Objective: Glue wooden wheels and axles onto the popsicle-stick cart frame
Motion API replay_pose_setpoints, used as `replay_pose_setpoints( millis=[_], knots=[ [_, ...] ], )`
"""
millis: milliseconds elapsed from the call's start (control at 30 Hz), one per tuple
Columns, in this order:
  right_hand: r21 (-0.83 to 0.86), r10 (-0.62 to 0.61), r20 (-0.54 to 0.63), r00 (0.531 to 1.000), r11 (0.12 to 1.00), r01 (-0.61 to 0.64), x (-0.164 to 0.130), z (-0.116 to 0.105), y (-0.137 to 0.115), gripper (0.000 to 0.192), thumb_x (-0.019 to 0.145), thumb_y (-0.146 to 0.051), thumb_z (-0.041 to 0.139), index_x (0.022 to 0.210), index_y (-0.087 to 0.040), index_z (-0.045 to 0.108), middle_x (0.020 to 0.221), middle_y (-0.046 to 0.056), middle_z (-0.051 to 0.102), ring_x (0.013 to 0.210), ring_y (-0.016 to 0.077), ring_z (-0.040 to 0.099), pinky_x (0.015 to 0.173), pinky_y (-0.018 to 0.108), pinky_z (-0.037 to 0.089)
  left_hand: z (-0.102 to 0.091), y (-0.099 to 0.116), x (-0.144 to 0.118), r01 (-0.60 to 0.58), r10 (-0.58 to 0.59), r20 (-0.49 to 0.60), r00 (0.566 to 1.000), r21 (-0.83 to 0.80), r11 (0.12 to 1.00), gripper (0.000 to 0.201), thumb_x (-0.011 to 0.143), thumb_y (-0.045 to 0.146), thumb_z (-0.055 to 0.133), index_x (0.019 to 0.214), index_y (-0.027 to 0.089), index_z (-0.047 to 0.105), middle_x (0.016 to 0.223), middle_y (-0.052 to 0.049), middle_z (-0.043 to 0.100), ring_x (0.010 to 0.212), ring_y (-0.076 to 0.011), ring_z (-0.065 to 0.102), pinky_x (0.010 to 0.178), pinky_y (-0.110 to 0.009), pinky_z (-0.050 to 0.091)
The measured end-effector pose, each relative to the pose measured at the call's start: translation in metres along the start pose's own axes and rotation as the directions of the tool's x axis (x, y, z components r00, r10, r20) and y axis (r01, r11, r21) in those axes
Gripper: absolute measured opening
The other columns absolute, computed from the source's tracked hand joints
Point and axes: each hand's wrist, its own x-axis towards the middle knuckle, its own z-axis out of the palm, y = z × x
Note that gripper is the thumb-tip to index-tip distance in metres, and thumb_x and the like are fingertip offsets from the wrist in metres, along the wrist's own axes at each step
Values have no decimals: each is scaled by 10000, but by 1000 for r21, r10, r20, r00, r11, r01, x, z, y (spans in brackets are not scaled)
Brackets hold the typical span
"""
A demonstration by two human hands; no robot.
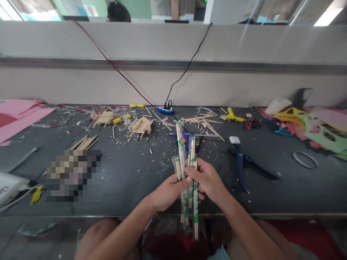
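Several packs of disposable chopsticks (180,144) in clear wrappers with green print are held upright in front of me, over the table's front edge. My left hand (168,191) is closed round the packs on the left, its thumb across them. My right hand (208,178) is closed round the packs on the right, and its thumb and fingers meet my left hand's thumb. Some fingers are hidden behind the packs. Just beyond the packs lies a blue glue gun (187,139), partly covered by them.
Small stick structures (141,126), loose sticks (200,121), yellow glue tubes (235,118) and a blue power strip (165,109) lie along the back. A dark blue cutter-like tool (240,169) and a tape ring (305,160) are on the right. A white box (12,187) stands left.
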Motion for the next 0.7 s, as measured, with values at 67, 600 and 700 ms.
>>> replay_pose_setpoints(
  millis=[67,600,700],
  knots=[
    [10,6,6,1000,1000,-6,0,0,2,263,756,-419,593,898,-204,539,515,-70,554,219,53,383,199,166,304,3,-2,1,-6,5,-58,998,-18,1000,331,790,380,588,966,100,594,726,-87,668,667,-196,649,681,-366,529],
    [156,-4,-61,998,988,13,4,-7,-1,364,736,-391,653,1027,-197,547,900,56,673,822,206,653,625,299,535,8,-18,-7,216,-213,53,976,-64,974,220,782,214,539,904,64,645,870,-152,671,740,-218,659,665,-323,512],
    [72,12,-29,1000,997,-10,3,-6,0,312,748,-390,637,974,-189,562,767,24,663,626,142,636,501,226,497,8,-16,-5,152,-153,-6,988,-83,985,220,783,254,574,910,84,636,920,-145,670,774,-228,660,690,-341,513]
  ],
)
